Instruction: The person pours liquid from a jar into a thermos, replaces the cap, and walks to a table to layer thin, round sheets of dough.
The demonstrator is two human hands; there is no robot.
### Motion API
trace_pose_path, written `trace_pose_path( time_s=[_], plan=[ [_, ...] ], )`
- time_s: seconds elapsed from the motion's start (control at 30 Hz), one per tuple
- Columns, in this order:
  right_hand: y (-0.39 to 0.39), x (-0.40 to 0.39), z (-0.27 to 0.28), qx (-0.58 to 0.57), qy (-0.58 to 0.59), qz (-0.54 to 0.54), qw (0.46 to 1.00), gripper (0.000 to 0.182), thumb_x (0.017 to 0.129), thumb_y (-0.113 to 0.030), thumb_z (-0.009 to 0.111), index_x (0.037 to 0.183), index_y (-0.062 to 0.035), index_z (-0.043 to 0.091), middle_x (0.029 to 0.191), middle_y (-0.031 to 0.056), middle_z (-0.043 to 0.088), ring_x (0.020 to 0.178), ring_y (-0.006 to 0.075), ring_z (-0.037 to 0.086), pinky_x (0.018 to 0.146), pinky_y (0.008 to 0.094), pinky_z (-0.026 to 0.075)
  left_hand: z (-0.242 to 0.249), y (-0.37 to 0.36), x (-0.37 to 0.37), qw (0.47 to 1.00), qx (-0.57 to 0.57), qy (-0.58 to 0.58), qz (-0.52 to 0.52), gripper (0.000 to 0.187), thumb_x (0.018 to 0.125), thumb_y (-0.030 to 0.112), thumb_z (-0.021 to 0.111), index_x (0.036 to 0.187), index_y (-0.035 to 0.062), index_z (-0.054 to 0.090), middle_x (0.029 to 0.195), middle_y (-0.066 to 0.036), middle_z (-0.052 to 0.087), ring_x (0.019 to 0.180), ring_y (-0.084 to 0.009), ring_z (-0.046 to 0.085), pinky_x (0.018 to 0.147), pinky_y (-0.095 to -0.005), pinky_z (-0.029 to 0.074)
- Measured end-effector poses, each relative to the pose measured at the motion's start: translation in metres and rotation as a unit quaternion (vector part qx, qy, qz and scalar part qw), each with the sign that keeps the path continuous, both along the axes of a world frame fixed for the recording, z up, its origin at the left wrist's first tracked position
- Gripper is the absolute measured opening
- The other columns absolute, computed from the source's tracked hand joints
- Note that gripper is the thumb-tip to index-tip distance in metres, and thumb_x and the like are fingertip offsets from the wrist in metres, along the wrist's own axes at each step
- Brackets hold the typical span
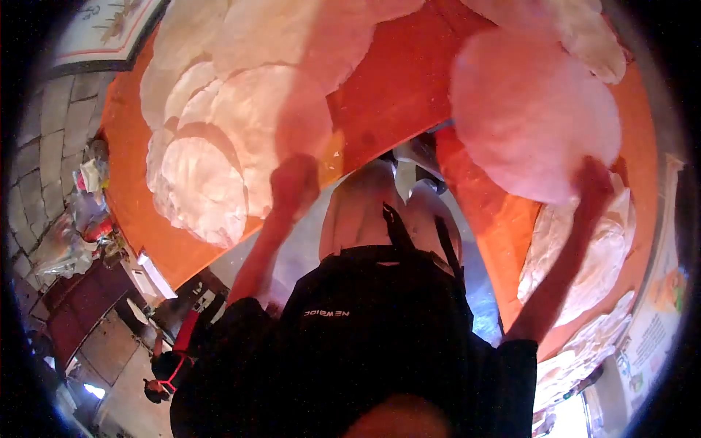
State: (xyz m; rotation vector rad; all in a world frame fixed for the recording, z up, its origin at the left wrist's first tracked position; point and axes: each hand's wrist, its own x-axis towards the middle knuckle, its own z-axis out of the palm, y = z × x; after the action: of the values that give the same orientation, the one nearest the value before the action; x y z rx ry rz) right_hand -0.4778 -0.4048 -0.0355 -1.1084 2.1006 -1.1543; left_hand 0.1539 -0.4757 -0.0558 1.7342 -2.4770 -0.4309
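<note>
My left hand (296, 184) is closed at the lower right edge of a pale round flatbread (255, 120) in the left pile; what its fingers hold is hidden. On the right, my right hand (596, 179) grips the lower right edge of a large thin round flatbread (529, 117). This bread spreads over the orange surface (409, 80), and its lower left edge reaches past the surface's inner edge. A smaller round (201, 182) lies at the near end of the left pile. Below my right hand are more overlapping flatbreads (584, 255).
A framed panel (106, 33) is at the upper left beside a brick surface (55, 139). Plastic bags (62, 244) and clutter lie at the left. Another person (168, 372) is at the lower left. A printed sheet (653, 328) stands at the right edge.
</note>
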Motion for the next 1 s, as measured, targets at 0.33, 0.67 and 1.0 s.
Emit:
trace_pose_path(
  time_s=[0.33,0.67,1.0],
  plan=[
    [0.148,-0.144,0.284,0.274,0.661,-0.079,0.694,0.025,0.095,-0.012,0.052,0.118,-0.0104,0.062,0.115,0.0033,0.066,0.099,0.0187,0.066,0.084,0.0296,0.052,0.107,-0.069,-0.076,0.954,0.035,0.287,0.075,0.015,0.094,0.015,0.063,0.086,0.0024,0.062,0.074,0.004,0.056,0.069,-0.0049,0.050,0.063,-0.0224,0.043],
    [0.164,0.020,0.088,0.231,0.238,0.099,0.938,0.053,0.089,-0.041,0.066,0.127,-0.0055,0.057,0.112,0.0165,0.065,0.098,0.0283,0.064,0.084,0.0391,0.052,0.130,-0.015,-0.294,0.684,0.383,0.621,0.028,0.005,0.092,0.010,0.065,0.091,0.0059,0.064,0.084,0.004,0.062,0.075,-0.0044,0.054,0.069,-0.0212,0.045],
    [0.094,0.110,0.082,0.084,-0.228,-0.070,0.968,0.034,0.094,-0.027,0.060,0.116,0.0002,0.064,0.099,0.0084,0.068,0.084,0.0158,0.065,0.074,0.0309,0.054,0.100,0.052,-0.374,0.765,0.164,0.432,-0.449,0.033,0.081,0.020,0.071,0.110,0.0058,0.067,0.112,-0.018,0.065,0.105,-0.0339,0.061,0.089,-0.0434,0.050]
  ],
)
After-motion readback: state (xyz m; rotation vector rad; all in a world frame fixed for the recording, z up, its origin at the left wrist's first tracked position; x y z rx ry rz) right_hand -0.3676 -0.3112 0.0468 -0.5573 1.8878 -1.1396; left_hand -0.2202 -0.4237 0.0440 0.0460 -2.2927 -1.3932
